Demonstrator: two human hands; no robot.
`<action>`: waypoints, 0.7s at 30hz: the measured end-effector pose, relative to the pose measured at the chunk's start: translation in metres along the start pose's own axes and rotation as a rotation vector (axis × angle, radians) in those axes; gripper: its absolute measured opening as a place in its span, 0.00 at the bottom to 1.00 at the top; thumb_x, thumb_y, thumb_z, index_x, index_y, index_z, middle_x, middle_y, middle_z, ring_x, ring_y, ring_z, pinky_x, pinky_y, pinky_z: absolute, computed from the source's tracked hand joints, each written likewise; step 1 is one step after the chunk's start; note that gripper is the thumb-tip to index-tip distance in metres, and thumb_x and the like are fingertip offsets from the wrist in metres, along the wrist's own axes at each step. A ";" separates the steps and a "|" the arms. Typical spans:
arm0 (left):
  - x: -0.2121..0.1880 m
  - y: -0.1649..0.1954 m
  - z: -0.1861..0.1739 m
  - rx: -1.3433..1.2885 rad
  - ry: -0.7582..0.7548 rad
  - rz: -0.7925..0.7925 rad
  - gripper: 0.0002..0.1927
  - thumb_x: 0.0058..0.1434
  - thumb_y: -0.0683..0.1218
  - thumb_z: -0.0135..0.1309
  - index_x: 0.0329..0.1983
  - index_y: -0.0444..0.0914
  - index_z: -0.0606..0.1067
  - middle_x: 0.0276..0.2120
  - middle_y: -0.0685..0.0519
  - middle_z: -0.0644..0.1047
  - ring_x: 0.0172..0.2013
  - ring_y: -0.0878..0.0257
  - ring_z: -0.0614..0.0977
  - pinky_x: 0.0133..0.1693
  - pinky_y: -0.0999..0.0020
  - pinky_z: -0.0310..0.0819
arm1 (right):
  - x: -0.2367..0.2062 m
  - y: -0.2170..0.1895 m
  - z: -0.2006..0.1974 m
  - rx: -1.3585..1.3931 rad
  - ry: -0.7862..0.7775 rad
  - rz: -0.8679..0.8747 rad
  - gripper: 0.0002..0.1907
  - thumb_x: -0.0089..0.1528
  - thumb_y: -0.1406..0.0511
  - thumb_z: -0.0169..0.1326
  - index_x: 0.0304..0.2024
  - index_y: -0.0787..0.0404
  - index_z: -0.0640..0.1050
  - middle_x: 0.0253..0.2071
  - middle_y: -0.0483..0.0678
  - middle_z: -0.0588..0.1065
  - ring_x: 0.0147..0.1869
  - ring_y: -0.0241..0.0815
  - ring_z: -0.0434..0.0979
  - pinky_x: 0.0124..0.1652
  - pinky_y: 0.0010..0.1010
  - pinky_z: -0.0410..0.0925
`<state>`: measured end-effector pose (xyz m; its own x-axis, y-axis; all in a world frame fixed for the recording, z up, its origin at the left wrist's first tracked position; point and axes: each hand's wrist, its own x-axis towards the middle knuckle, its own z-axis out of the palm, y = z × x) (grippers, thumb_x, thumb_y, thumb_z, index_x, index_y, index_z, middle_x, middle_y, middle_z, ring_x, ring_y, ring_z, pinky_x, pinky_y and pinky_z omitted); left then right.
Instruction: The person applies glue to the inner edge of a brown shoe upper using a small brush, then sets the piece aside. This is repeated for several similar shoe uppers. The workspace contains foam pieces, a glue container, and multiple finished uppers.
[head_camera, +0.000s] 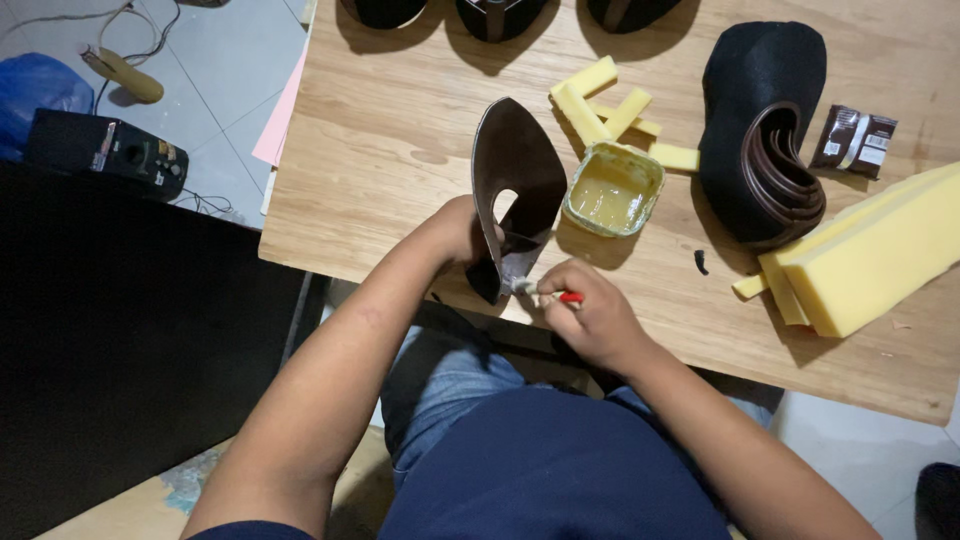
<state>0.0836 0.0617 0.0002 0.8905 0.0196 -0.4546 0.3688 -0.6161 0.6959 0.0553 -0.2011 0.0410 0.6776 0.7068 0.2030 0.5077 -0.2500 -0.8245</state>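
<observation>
Shoe upper under glue brush at table edge

Dark brown leather shoe upper (515, 180) stands pointed end up, left hand (462, 232) clamped on its lower edge to steady it; right hand (585, 310) pinches a small red-handled brush (545, 293) against it; glue tub (612, 187) and yellow foam strips (600, 105) close behind

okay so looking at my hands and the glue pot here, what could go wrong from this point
The open tub of yellowish glue sits right beside the dark shoe upper that your left hand holds up; a swing of the piece could tip or dip into it.

Your right hand works the small brush close to your left fingers, so glue may get on skin.

You are working at the wooden table edge, over your lap; drips could land on your jeans.
</observation>
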 end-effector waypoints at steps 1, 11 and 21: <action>-0.002 0.000 0.000 -0.035 0.013 0.020 0.08 0.53 0.42 0.58 0.33 0.31 0.80 0.27 0.42 0.80 0.29 0.56 0.82 0.34 0.61 0.76 | -0.002 0.000 -0.003 -0.001 0.043 -0.014 0.05 0.62 0.69 0.56 0.41 0.63 0.74 0.44 0.51 0.76 0.48 0.43 0.80 0.48 0.33 0.73; -0.011 0.007 -0.001 -0.138 0.031 0.002 0.08 0.53 0.41 0.59 0.34 0.31 0.79 0.27 0.44 0.80 0.30 0.57 0.82 0.34 0.60 0.76 | 0.048 0.013 -0.080 -0.401 0.408 0.064 0.08 0.68 0.66 0.61 0.46 0.63 0.80 0.45 0.55 0.78 0.45 0.51 0.80 0.45 0.37 0.72; -0.003 0.002 -0.003 -0.045 0.031 0.036 0.09 0.50 0.42 0.58 0.33 0.32 0.80 0.28 0.45 0.81 0.31 0.57 0.83 0.37 0.63 0.78 | 0.014 -0.026 -0.082 -0.107 0.309 0.248 0.08 0.64 0.66 0.60 0.44 0.63 0.80 0.37 0.51 0.80 0.37 0.42 0.77 0.40 0.31 0.70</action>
<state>0.0825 0.0632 0.0047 0.9110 0.0227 -0.4117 0.3472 -0.5811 0.7361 0.0954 -0.2387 0.1088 0.9062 0.3884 0.1672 0.3501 -0.4673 -0.8119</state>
